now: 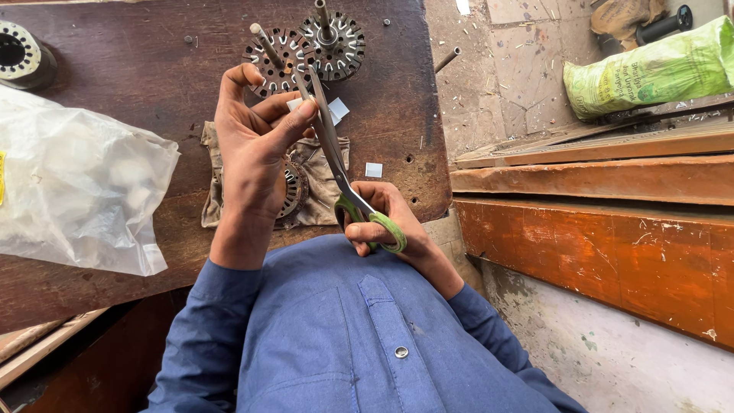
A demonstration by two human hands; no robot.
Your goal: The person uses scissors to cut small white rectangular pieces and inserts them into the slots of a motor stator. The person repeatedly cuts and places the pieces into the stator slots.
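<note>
My right hand (382, 218) grips the green handles of a pair of scissors (336, 164) whose long blades point up and away. My left hand (256, 145) pinches a small white piece of paper (294, 103) between thumb and forefinger, right at the scissor blades. Under my left hand a slotted metal motor core (294, 187) lies on a dirty cloth (210, 176). Small cut white paper pieces (373, 170) lie on the dark wooden bench (115, 99).
Two slotted rotor cores with shafts (332, 46) stand at the back of the bench, another core (19, 53) at far left. A crumpled clear plastic bag (76, 183) lies left. Orange wooden planks (596, 229) and a green sack (650, 69) are right.
</note>
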